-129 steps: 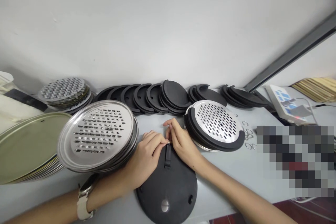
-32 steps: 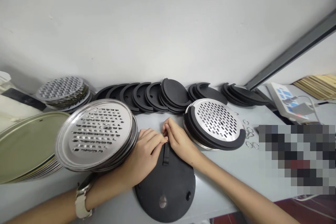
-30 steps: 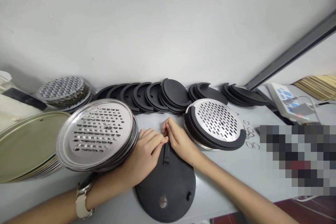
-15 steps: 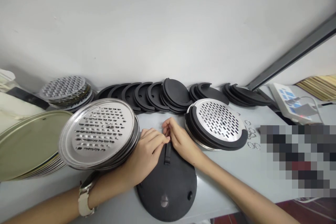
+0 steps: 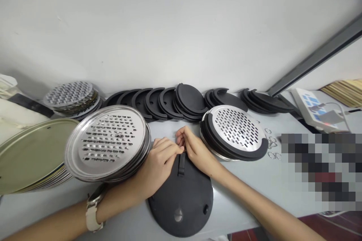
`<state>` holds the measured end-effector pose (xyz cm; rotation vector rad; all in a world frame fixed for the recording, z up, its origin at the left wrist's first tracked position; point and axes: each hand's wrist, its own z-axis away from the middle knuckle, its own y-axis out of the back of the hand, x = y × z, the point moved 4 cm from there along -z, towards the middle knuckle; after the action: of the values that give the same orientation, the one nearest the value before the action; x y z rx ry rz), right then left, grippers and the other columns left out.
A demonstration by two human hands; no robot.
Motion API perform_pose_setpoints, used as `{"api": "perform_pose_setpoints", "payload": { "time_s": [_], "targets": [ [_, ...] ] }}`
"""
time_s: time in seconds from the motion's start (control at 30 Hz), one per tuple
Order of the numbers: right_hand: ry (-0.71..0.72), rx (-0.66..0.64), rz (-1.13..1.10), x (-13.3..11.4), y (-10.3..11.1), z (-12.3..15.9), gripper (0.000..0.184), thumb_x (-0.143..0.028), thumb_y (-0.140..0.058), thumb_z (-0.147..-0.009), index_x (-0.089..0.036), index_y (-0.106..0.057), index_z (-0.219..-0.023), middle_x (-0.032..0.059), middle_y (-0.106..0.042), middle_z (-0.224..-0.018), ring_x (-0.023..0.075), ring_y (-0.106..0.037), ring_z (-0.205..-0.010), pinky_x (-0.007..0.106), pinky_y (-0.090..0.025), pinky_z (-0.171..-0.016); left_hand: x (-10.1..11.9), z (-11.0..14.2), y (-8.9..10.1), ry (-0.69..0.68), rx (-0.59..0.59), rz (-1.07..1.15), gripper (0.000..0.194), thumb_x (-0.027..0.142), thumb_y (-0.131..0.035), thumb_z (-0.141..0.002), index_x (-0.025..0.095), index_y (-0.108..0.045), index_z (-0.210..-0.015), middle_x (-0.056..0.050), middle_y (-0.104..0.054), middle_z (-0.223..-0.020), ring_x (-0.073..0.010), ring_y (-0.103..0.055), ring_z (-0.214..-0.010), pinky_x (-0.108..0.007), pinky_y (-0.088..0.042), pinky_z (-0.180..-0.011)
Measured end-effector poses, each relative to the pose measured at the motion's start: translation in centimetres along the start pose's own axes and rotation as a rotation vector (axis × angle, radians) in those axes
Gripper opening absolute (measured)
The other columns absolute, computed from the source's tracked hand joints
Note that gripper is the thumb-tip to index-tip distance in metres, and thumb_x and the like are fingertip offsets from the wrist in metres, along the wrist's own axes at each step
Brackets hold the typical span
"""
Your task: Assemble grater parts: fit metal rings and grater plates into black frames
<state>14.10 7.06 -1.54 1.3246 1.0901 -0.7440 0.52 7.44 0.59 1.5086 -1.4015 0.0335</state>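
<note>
A round black disc point(image 5: 181, 199) lies on the table in front of me, with a short black strap point(image 5: 181, 165) running up to its far edge. At the strap's far end my left hand point(image 5: 161, 160) is closed, thumb and index finger pinched together. Close against it, my right hand point(image 5: 194, 147) has its fingers curled and pressed together. Whatever small piece lies between the fingertips is hidden by them. A stack of round metal grater plates point(image 5: 113, 139) stands beside my left wrist. To the right sits a perforated metal plate point(image 5: 237, 127) in a black rim point(image 5: 223, 147).
Black discs and rimmed trays point(image 5: 190, 99) line the wall. More grater plates point(image 5: 69, 94) are piled at the back left, and olive-green round plates point(image 5: 34, 150) at the left. Several metal rings point(image 5: 271, 143) lie right of the rimmed plate, near a white device point(image 5: 311, 109).
The whole view has shifted very slightly. Both hands keep the same pinched pose at the strap, and nothing else has visibly moved.
</note>
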Motion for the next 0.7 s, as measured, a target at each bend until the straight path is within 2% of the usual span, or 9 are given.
{"api": "perform_pose_setpoints", "payload": {
  "time_s": [0.5,0.7],
  "targets": [
    [0.018,-0.012,0.015,-0.01,-0.04,-0.08,0.025,-0.004,-0.031,-0.087,-0.02,-0.042,-0.103,0.0006,-0.05,-0.084,0.0149,-0.052,-0.074,0.03,-0.043,-0.071,0.05,-0.07,0.01,-0.029,0.033,0.017,0.018,0.003,-0.052,-0.089,0.017,-0.059,-0.079,0.0,-0.064,-0.078,-0.0138,-0.057,-0.078,-0.03,-0.041,-0.077],
    [0.017,-0.011,0.01,-0.03,-0.01,-0.1,0.022,-0.007,-0.029,-0.091,-0.021,-0.04,-0.104,0.0009,-0.051,-0.084,0.0151,-0.052,-0.074,0.03,-0.044,-0.072,0.56,-0.03,0.2,-0.065,-0.017,-0.117,0.017,0.006,-0.048,-0.092,0.017,-0.058,-0.084,0.001,-0.063,-0.081,-0.0139,-0.056,-0.08,-0.032,-0.037,-0.08]
  ]
}}
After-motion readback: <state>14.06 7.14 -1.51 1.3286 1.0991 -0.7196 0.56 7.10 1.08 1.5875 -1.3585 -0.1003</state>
